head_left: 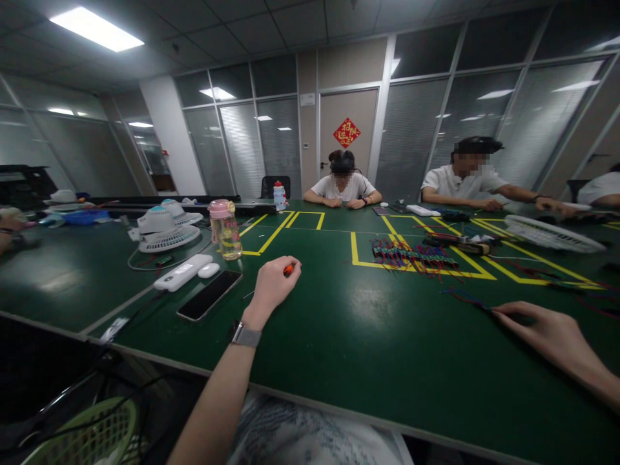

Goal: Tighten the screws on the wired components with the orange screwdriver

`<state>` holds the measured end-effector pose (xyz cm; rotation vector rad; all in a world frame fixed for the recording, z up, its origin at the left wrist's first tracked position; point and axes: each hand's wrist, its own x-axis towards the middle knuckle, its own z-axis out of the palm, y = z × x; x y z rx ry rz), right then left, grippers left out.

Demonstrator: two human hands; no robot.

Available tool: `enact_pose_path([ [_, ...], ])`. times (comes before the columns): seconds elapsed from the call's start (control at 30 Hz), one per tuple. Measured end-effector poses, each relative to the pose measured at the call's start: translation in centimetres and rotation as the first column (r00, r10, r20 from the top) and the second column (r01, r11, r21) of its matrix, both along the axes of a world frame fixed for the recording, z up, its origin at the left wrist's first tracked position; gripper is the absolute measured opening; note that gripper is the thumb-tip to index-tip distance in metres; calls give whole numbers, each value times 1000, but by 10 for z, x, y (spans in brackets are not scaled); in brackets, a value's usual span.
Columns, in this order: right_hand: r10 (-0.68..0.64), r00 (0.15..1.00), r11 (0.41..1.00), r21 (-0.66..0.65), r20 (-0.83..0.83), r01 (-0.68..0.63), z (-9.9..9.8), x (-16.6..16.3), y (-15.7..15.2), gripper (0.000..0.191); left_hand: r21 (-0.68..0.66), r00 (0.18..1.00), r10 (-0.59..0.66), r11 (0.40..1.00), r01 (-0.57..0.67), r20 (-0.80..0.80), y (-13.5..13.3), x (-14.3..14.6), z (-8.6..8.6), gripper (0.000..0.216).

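My left hand (272,284) rests on the green table (349,323), fingers closed round a small tool with an orange tip (289,269); a watch sits on that wrist. My right hand (542,332) reaches out flat at the right, its fingertips pinching or touching a thin red and blue wire (465,299). I cannot make out if the wire is gripped. A bundle of coloured wires (411,254) lies inside a yellow taped box further out.
A black phone (210,294), a white remote (183,272) and a pink-capped bottle (225,229) lie left of my left hand. White fan parts (165,229) stand further left, a fan grille (552,234) far right. Two people sit across the table. A green basket (87,436) is below.
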<state>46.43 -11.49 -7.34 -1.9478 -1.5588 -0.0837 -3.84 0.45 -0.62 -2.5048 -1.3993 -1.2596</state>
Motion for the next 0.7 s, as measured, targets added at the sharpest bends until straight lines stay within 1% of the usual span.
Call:
enact_pose_path([
  [0.07,1,1000,1000,-2,-7,-1,1,-2,0,41,12,1000,8,1000,-8,-6,1,0,-1,21],
  [0.2,-61,997,997,-57,-38,59,3,-2,0,45,21,1000,10,1000,-10,-9,1,1,-2,22],
  [0.33,-74,997,995,-64,-7,73,1,2,0,45,8,1000,5,1000,-5,-11,1,1,-1,23],
  [0.5,-34,996,999,-32,79,37,-6,7,2,45,8,1000,12,1000,-12,-16,0,1,0,24],
  [0.7,42,961,996,60,272,-61,-17,15,5,44,6,1000,13,1000,-13,-19,0,1,-1,24],
])
